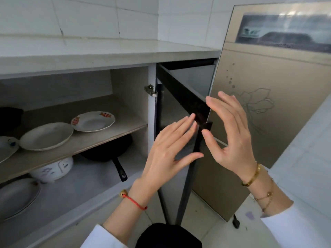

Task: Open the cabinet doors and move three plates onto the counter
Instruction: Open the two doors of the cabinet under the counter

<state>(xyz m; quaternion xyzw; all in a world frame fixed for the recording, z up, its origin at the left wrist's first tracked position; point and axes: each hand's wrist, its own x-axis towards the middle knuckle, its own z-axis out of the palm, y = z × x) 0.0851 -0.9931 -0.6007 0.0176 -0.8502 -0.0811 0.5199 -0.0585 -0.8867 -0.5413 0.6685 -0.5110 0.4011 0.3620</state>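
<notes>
The cabinet stands open under the pale counter (107, 52). Its dark-framed glass door (180, 97) is swung out toward me. On the upper shelf (100, 138) lie a plain white plate (46, 136), a plate with red markings (93, 121) behind it, and part of a blue-patterned plate (7, 147) at the left edge. My left hand (170, 149) is open, fingers spread against the door's inner face. My right hand (231, 129) is open beside the door's outer edge, holding nothing.
A gold-toned appliance (259, 122) with a flower pattern stands to the right of the door. On the bottom shelf sit a black frying pan (111, 151), a white patterned bowl (53, 167) and a grey plate (16, 196). A dark pot (9, 119) sits at the far left.
</notes>
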